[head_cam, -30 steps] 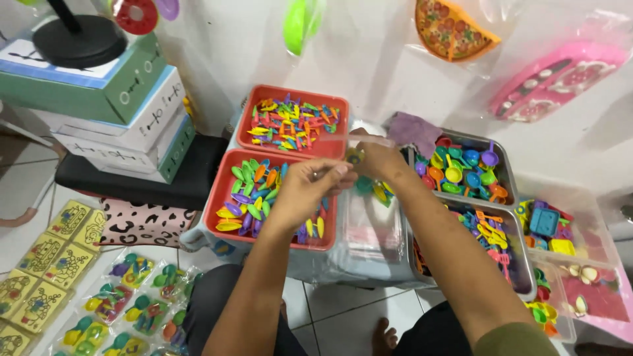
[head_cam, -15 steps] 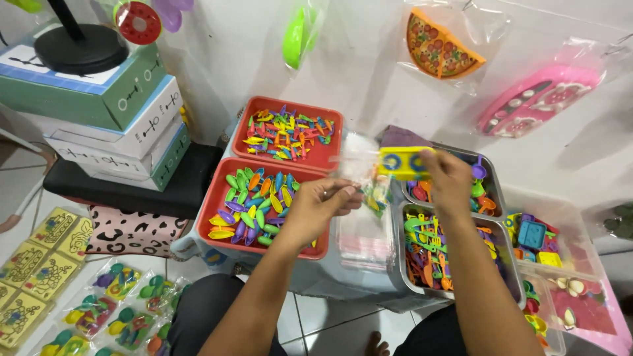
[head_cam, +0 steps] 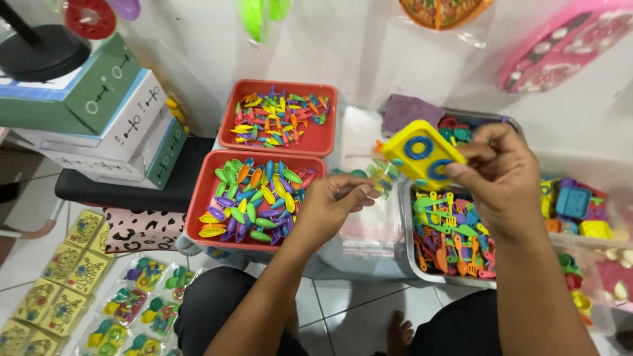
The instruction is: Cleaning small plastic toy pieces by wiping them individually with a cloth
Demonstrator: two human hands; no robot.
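Yellow plastic toy stove (head_cam: 422,153) with two blue rings sits pinched in the right hand (head_cam: 504,178), held above the metal tray (head_cam: 410,250) of utensils. Left hand (head_cam: 333,204) pinches the mouth of a clear bag (head_cam: 372,177) already holding small toys. This looks like the filling step; the stove probably needs tilting to fit the bag's opening.

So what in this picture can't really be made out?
- Clear bag in the left hand: head view; see-through and blurred, so its small pieces cannot be identified.
- Metal tray of cups: mostly hidden behind the yellow toy stove and right hand.
- Pizza toy and pink toy: cut off by the top edge.
- Clear tub: cut off by the right edge, contents blurred.
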